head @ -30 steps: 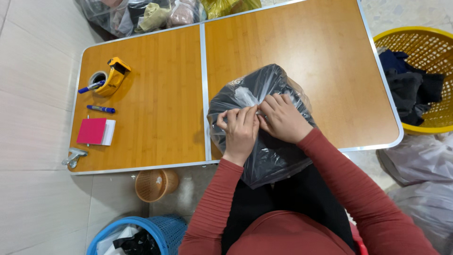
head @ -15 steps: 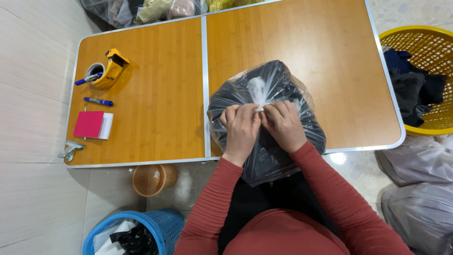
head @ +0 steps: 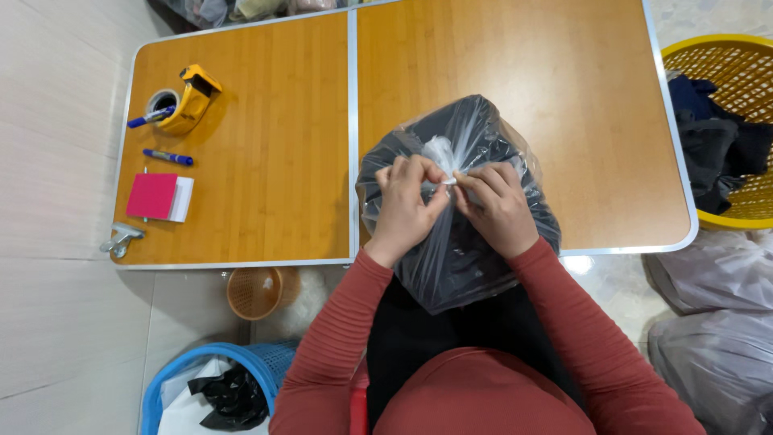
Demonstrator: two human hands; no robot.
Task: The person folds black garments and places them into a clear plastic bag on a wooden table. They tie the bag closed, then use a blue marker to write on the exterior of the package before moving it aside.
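Note:
A clear plastic bag [head: 451, 250] filled with dark clothing rests on the near edge of the wooden folding table [head: 266, 121] and hangs over my lap. My left hand [head: 404, 201] and my right hand [head: 499, 205] meet at the top of the bag. Both pinch the bunched, twisted neck of the plastic [head: 441, 153] between fingers and thumbs. The fingertips nearly touch each other over the knot of plastic. Red sleeves cover both my forearms.
On the table's left end lie a yellow tape dispenser [head: 189, 101], two blue pens [head: 167, 156], and a red notepad [head: 159, 196]. A yellow basket of dark clothes [head: 729, 129] stands at right, filled plastic bags [head: 717, 322] below it. A blue basket [head: 213, 391] and small brown basket [head: 254, 292] sit on the floor.
My hands have shifted up to the bag's bunched neck and closed in on it together. The bag has turned slightly and its top is gathered tighter.

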